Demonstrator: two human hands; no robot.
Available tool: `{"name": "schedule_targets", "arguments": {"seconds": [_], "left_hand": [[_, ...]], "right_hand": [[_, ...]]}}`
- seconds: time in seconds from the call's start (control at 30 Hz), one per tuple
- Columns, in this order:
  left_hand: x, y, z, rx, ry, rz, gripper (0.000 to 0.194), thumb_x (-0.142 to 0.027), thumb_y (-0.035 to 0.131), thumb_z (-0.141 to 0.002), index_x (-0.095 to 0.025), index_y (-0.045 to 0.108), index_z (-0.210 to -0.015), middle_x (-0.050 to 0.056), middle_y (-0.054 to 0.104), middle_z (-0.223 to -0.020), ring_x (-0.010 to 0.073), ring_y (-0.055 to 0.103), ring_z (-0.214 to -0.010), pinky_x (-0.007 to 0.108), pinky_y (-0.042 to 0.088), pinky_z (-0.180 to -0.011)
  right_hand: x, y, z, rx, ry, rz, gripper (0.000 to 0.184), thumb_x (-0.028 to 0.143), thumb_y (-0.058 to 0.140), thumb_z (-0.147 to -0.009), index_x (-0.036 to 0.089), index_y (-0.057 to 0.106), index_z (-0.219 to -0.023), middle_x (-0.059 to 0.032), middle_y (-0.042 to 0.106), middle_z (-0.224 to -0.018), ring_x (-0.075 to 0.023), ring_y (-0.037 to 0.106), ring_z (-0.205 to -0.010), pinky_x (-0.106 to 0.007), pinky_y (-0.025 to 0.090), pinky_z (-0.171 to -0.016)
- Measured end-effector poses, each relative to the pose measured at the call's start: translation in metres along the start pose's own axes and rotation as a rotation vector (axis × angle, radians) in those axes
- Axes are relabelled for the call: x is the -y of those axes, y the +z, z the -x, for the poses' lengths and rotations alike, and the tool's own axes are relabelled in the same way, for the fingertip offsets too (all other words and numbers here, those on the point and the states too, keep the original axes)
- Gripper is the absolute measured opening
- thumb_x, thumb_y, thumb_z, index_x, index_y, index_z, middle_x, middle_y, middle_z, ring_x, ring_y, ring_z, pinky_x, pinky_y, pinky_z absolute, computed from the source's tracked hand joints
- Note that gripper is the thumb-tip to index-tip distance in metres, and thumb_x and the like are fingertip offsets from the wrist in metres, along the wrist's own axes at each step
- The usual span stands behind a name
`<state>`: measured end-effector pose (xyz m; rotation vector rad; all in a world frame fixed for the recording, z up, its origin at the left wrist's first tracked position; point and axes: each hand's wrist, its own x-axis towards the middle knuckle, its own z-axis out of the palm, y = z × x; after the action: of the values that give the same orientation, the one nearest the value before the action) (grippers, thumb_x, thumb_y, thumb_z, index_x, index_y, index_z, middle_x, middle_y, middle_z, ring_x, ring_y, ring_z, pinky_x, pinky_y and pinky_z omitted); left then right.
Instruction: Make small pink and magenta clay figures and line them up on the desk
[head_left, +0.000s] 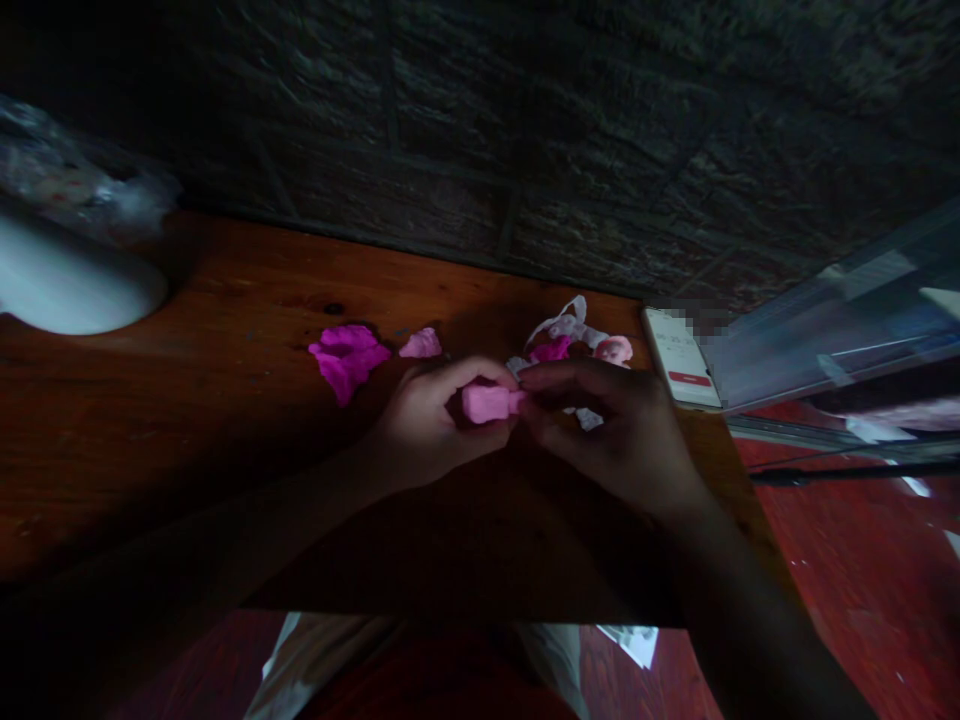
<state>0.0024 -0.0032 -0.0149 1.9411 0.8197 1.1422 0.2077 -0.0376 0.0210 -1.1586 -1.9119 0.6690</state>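
Note:
Over the middle of the table, my left hand (442, 415) is closed around a light pink lump of what looks like modelling clay (486, 403). The lump is blocky and narrows to a short neck on its right. My right hand (607, 425) pinches that narrow end between thumb and fingers. Just beyond my left hand are a flattened, ragged magenta piece (349, 360) and a smaller light pink piece (421, 343). Behind my right hand, partly hidden by it, lie another magenta piece (551, 348), a pale pink piece (613, 349) and whitish scraps (574, 325).
A phone (682, 358) lies at the right end of the wooden table (247, 300). At the left stand a white rounded object (82, 280) and clear plastic wrapping (82, 185). A dark stone-patterned wall (450, 130) rises behind; a see-through panel (847, 310) is on the right.

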Motion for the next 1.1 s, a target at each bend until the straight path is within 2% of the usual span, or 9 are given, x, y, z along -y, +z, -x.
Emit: {"name": "schedule_targets", "arguments": {"seconds": [0.13, 0.23, 0.37, 0.47, 0.57, 0.73, 0.9, 1.1], "left_hand": [[0.0022, 0.0040, -0.0008, -0.099, -0.077, 0.219, 0.021, -0.013, 0.076, -0.079, -0.020, 0.064, -0.094, 0.003, 0.075, -0.090, 0.0151, 0.070, -0.082, 0.025, 0.054, -0.072], [0.0028, 0.0066, -0.0022, -0.112, -0.109, 0.353, 0.026, -0.012, 0.080, -0.075, -0.019, 0.062, -0.093, -0.001, 0.071, -0.083, 0.0128, 0.068, -0.076, 0.022, 0.053, -0.068], [0.0009, 0.0064, -0.0025, -0.037, -0.140, 0.536, 0.035, -0.013, 0.084, -0.073, -0.018, 0.062, -0.100, 0.002, 0.075, -0.093, 0.0150, 0.072, -0.086, 0.024, 0.058, -0.076], [-0.0019, 0.0039, -0.0011, 0.016, -0.139, 0.621, 0.038, -0.010, 0.083, -0.076, -0.017, 0.064, -0.108, 0.005, 0.075, -0.106, 0.0165, 0.074, -0.100, 0.027, 0.059, -0.091], [-0.0036, 0.0024, 0.0008, 0.064, -0.178, 0.697, 0.038, -0.009, 0.082, -0.079, -0.017, 0.065, -0.113, 0.007, 0.075, -0.113, 0.0173, 0.075, -0.105, 0.028, 0.060, -0.096], [-0.0028, 0.0044, 0.0016, 0.050, -0.297, 0.752, 0.034, -0.010, 0.086, -0.076, -0.018, 0.066, -0.102, 0.005, 0.078, -0.106, 0.0195, 0.078, -0.099, 0.031, 0.064, -0.091], [-0.0022, 0.0044, -0.0002, 0.016, -0.286, 0.750, 0.039, -0.002, 0.082, -0.076, -0.018, 0.064, -0.107, 0.006, 0.078, -0.112, 0.0205, 0.078, -0.104, 0.032, 0.065, -0.091], [-0.0002, 0.0053, -0.0010, -0.005, -0.233, 0.702, 0.038, -0.002, 0.082, -0.075, -0.016, 0.069, -0.109, 0.007, 0.080, -0.110, 0.0199, 0.079, -0.100, 0.028, 0.067, -0.086]], "right_hand": [[0.0011, -0.0005, -0.0001, -0.010, 0.067, -0.201, 0.028, 0.013, 0.073, -0.089, 0.021, 0.076, -0.116, -0.0048, 0.082, -0.109, -0.0176, 0.079, -0.096, -0.029, 0.066, -0.085], [0.0004, 0.0018, -0.0014, -0.025, 0.058, -0.255, 0.029, 0.011, 0.076, -0.087, 0.023, 0.078, -0.113, -0.0028, 0.082, -0.108, -0.0162, 0.078, -0.097, -0.028, 0.065, -0.088], [-0.0015, 0.0041, -0.0043, -0.095, 0.064, -0.287, 0.024, 0.011, 0.075, -0.089, 0.026, 0.081, -0.107, -0.0003, 0.083, -0.101, -0.0143, 0.078, -0.090, -0.025, 0.064, -0.081], [-0.0034, 0.0030, -0.0053, -0.149, 0.088, -0.314, 0.025, 0.011, 0.076, -0.089, 0.029, 0.083, -0.105, 0.0005, 0.083, -0.101, -0.0146, 0.078, -0.090, -0.026, 0.064, -0.082], [-0.0048, 0.0023, -0.0053, -0.210, 0.116, -0.358, 0.025, 0.012, 0.077, -0.087, 0.030, 0.083, -0.103, 0.0006, 0.083, -0.101, -0.0149, 0.078, -0.091, -0.028, 0.064, -0.083], [-0.0039, 0.0036, -0.0053, -0.242, 0.168, -0.405, 0.024, 0.013, 0.079, -0.086, 0.031, 0.084, -0.101, 0.0003, 0.083, -0.100, -0.0162, 0.078, -0.090, -0.031, 0.065, -0.084], [-0.0025, 0.0035, -0.0058, -0.213, 0.246, -0.476, 0.021, 0.016, 0.079, -0.086, 0.030, 0.084, -0.101, -0.0007, 0.083, -0.106, -0.0181, 0.077, -0.097, -0.034, 0.064, -0.090], [-0.0044, 0.0039, -0.0051, -0.092, 0.382, -0.677, 0.021, 0.023, 0.081, -0.087, 0.031, 0.083, -0.106, -0.0009, 0.083, -0.106, -0.0176, 0.077, -0.097, -0.032, 0.063, -0.089]]}}
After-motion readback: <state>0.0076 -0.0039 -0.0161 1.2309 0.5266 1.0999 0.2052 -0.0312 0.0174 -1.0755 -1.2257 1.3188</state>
